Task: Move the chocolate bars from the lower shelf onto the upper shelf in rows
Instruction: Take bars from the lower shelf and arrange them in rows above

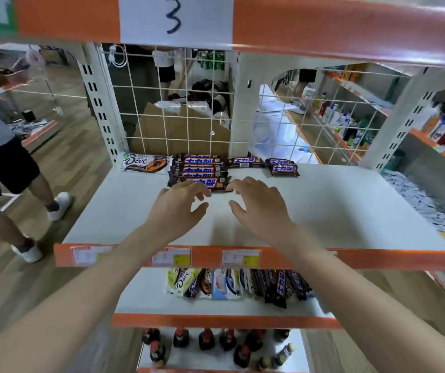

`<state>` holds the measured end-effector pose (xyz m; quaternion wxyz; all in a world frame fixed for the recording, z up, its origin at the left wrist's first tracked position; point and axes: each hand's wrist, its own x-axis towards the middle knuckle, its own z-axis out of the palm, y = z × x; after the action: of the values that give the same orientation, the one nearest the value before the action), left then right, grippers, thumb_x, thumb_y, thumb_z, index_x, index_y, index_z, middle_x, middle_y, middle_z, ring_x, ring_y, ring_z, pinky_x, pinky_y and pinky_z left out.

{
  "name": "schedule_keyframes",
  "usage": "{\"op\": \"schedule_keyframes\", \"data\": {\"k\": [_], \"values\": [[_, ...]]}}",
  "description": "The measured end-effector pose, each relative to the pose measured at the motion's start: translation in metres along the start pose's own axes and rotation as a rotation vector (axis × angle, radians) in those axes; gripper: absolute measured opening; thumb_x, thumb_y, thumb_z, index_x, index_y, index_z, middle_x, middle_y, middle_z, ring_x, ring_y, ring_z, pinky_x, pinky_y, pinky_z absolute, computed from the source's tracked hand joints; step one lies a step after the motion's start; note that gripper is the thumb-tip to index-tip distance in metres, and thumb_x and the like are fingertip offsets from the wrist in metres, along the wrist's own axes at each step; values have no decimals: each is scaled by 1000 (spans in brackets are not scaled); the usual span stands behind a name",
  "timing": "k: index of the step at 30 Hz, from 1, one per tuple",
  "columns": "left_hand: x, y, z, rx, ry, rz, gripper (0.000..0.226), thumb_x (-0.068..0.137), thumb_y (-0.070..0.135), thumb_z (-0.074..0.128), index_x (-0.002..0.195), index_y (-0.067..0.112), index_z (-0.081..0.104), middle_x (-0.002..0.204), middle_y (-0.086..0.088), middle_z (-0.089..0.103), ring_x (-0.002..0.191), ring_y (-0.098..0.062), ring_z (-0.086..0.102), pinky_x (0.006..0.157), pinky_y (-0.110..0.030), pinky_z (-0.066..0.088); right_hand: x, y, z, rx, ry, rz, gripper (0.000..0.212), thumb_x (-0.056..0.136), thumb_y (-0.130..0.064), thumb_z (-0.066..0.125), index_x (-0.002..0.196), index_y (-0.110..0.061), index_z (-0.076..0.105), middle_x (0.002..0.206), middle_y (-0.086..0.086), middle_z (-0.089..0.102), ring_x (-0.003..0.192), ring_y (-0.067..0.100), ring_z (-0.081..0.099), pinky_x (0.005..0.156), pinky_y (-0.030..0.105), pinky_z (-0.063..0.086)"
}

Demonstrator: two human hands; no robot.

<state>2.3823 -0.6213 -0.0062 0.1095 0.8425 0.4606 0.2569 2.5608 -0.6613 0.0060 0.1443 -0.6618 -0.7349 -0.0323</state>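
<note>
On the white upper shelf a row of several brown Snickers bars lies at the back, with a white Dove bar to its left and three more Snickers bars to its right. My left hand and my right hand hover open just in front of the nearest bar, fingertips touching or almost touching it. The lower shelf holds a jumbled pile of Dove and Snickers bars, partly hidden by the upper shelf's orange edge.
A wire grid backs the upper shelf. Dark bottles stand on the bottom shelf. A person in dark shorts stands at the left. Another shelf overhead carries a sign with "3". Stocked shelves stand at the right.
</note>
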Motion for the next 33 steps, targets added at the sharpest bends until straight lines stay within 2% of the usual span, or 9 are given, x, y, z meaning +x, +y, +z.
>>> {"op": "schedule_keyframes", "data": {"k": [4,8,13,16,20,24,28,30,33], "values": [[-23,30,4,-12,-1,-27,17,86,22,58,102,27,62,100,11,61,90,-11,57,83,-39,47,-33,3,-12,-38,21,-21,31,93,-34,47,123,-26,49,116,-5,55,103,16,54,79,32,39],[-47,62,11,-17,-35,-66,18,85,23,57,102,28,61,97,9,59,93,-14,58,85,-41,45,-68,7,-25,18,-7,-22,30,93,-31,49,122,-26,50,117,-3,55,106,19,53,82,34,38],[-83,97,24,-48,-24,-34,21,83,20,57,103,23,62,100,3,62,93,-17,58,83,-41,47,-120,12,-31,24,23,-30,31,90,-28,52,120,-25,53,116,-2,58,107,23,53,86,38,39],[-105,110,34,-96,-15,-8,19,84,18,58,102,19,63,98,3,63,91,-16,58,80,-39,49,-145,16,-29,7,20,-37,29,88,-28,51,117,-25,54,114,-2,58,105,25,54,84,38,40],[-134,119,49,-102,-37,-20,18,86,22,58,104,21,62,102,5,63,92,-14,57,82,-40,48,-176,21,-19,40,8,-33,29,90,-31,52,118,-27,55,113,-3,57,106,24,54,83,37,39],[-157,123,63,-95,-79,-60,20,87,23,56,105,21,62,104,5,64,97,-16,58,85,-41,47,-199,22,-2,82,-34,-21,29,90,-28,52,118,-25,54,112,-2,57,104,24,54,75,33,39],[-177,122,78,-105,-109,-95,17,87,22,55,103,22,62,98,6,63,88,-12,55,80,-34,47,-217,21,16,95,-62,-24,27,90,-27,51,117,-24,55,105,-1,59,102,24,54,70,31,33],[-185,120,86,-102,-133,-112,18,88,24,55,104,24,61,97,9,61,86,-8,53,76,-27,44,-224,20,25,119,-80,-25,26,91,-27,51,116,-23,56,103,-2,59,99,23,55,71,31,33],[-195,116,97,-102,-168,-145,18,87,26,56,104,27,60,97,11,59,87,-8,53,77,-28,44,-235,18,39,134,-129,-18,28,91,-29,52,118,-23,54,107,-2,57,100,23,54,76,34,36]]}}
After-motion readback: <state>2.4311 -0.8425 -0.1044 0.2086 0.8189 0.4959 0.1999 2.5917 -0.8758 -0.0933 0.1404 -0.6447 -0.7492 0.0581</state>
